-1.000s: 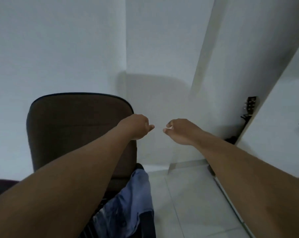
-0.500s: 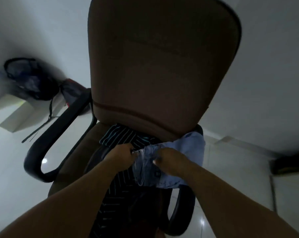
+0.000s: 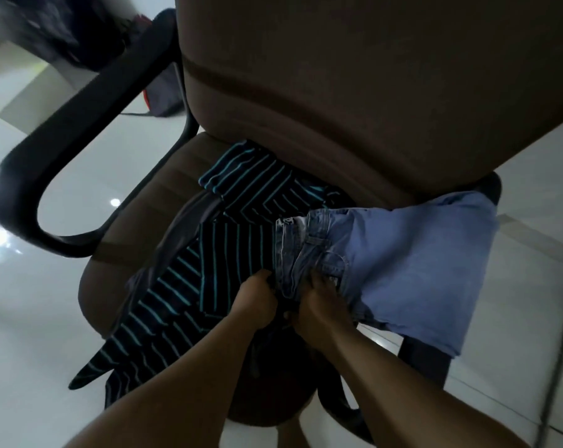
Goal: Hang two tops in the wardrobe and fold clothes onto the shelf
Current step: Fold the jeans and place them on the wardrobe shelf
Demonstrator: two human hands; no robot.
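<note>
A pile of clothes lies on the seat of a brown office chair (image 3: pixel 354 76). Light blue denim jeans (image 3: pixel 403 263) drape over the chair's right side, waistband toward the middle. A black top with teal stripes (image 3: pixel 209 270) spreads across the seat and hangs off its front left. My left hand (image 3: pixel 257 299) grips the jeans' waistband at its left edge. Just to the right, my right hand (image 3: pixel 322 302) grips the same waistband near the fly and pocket. A grey garment (image 3: pixel 183 227) peeks out beneath the striped top.
The chair's black armrest (image 3: pixel 66 156) loops out on the left. Dark bags (image 3: pixel 79 37) lie on the floor by the wall at upper left. Glossy white floor tiles (image 3: pixel 31 318) surround the chair.
One second ago both hands hovered in the air above the chair back. The view has since dropped to the seat, and both hands have taken hold of the jeans' waistband.
</note>
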